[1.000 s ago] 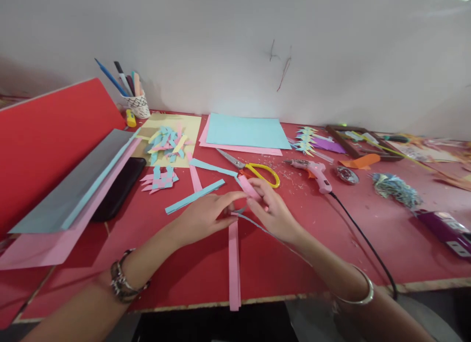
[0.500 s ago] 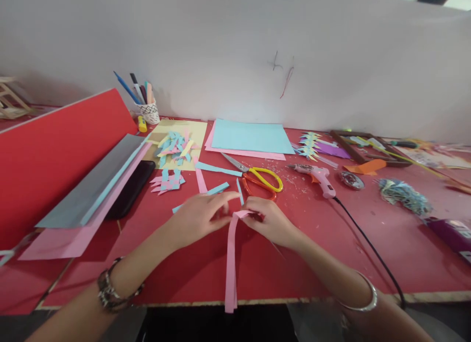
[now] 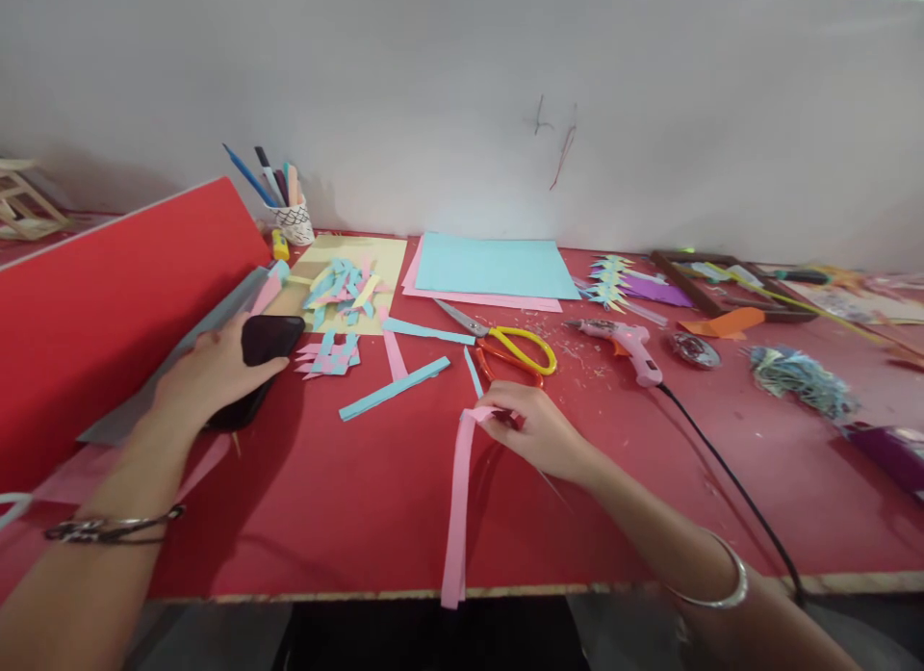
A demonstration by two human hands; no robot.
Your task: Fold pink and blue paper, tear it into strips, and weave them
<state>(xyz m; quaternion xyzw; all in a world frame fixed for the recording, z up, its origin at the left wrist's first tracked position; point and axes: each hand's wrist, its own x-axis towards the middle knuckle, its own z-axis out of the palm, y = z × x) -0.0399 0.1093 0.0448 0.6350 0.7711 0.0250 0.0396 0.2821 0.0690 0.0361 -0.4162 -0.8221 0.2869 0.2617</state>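
Note:
My right hand (image 3: pixel 530 423) is closed, its fingers pinching the upper end of a pink paper strip (image 3: pixel 456 517). From there the strip hangs down past the table's front edge. At the left, my left hand (image 3: pixel 206 377) rests over a black phone (image 3: pixel 272 339) and a grey sheet (image 3: pixel 108 416), with its thumb stretched across the phone and apart from the fingers. Its fingertips are partly hidden. Beside the right hand lie scissors (image 3: pixel 516 351) with yellow and red handles. A folded blue paper strip (image 3: pixel 394 389) lies between the hands.
A small pink-and-blue woven paper piece (image 3: pixel 328 355) sits near a pile of paper curls (image 3: pixel 345 291). Blue sheets (image 3: pixel 498 267) lie at the back. A pink glue gun (image 3: pixel 628 346) with a black cord, a wooden tray (image 3: pixel 780 310) and a yarn bundle (image 3: pixel 801 382) are at right.
My left hand has moved away from the pink strip, leftward to the phone and stacked sheets. My right hand stays nearly in place, still pinching the pink strip.

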